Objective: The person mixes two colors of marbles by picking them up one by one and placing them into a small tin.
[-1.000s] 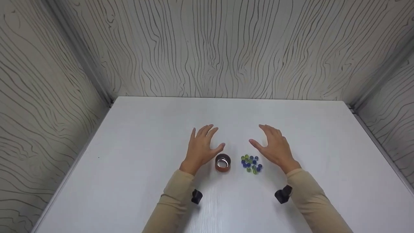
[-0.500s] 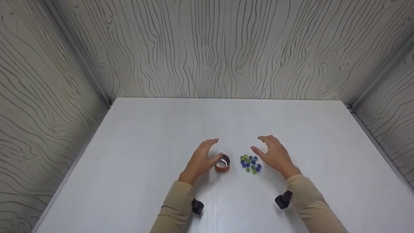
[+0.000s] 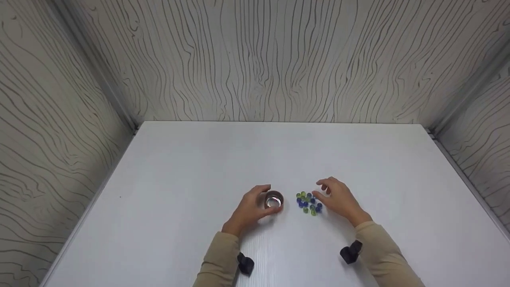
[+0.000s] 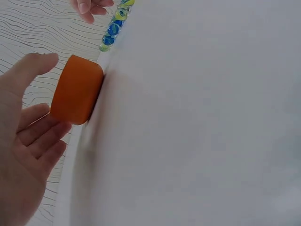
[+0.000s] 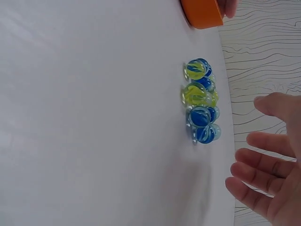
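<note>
A small round cup (image 3: 274, 195), orange outside and shiny metal inside, stands upright on the white table. My left hand (image 3: 249, 207) is around its left side, thumb at the near rim and fingers behind it in the head view. From the left wrist, a gap shows between that thumb and the orange wall (image 4: 77, 92), while the fingertips lie right at its edge. Blue and yellow-green glass marbles (image 3: 306, 204) lie in a loose cluster right of the cup. Over their right side hovers my right hand (image 3: 338, 199), fingers bent loosely, holding nothing.
The white table (image 3: 179, 167) reaches back to a panel (image 3: 255, 59) with a wood-grain line pattern. Similar panels rise at left and right. A black wrist camera (image 3: 246, 264) sits at the left sleeve, another black camera (image 3: 350, 253) at the right.
Both hands have come down and toward the person. The left thumb has moved to the cup's near side, with its fingers behind. The right hand has come closer to the marbles. Cup and marbles stay put.
</note>
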Demonstrator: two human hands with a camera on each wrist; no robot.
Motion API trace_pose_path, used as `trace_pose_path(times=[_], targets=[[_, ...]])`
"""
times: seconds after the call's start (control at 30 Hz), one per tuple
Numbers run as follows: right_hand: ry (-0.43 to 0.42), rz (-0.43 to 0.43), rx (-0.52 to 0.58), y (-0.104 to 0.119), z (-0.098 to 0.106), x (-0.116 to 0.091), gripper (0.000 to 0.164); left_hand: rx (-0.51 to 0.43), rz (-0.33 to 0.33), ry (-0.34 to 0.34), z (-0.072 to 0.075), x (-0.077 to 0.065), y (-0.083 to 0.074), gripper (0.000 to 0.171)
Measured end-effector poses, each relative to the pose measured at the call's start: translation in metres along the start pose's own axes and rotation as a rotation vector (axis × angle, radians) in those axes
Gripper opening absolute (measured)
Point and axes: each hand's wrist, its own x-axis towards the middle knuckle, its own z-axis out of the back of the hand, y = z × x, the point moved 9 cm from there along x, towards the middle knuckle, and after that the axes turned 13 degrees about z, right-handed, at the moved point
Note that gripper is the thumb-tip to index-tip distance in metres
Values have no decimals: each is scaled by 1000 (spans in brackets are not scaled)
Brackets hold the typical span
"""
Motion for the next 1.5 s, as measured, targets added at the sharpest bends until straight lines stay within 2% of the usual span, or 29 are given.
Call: trace_pose_path(times=[0.23, 0.47, 0.83, 1.13, 1.33, 1.5], targets=[[40, -15, 39, -5, -3, 0, 29, 25, -60, 1, -3, 2, -4, 67], [104, -36, 75, -12, -10, 0, 24, 5, -48, 2, -8, 3, -1, 67], [124, -5, 69, -10, -12, 4, 20, -21, -26, -22, -15, 6, -2, 66], [139, 11, 65, -9, -14, 5, 20, -91, -8, -52, -23, 12, 0, 66], [145, 34, 66, -8, -14, 7, 21, -174, -17, -73, -24, 14, 4, 67], [164, 21, 72, -9, -17, 9, 22, -194, -27, -77, -26, 16, 4, 67]])
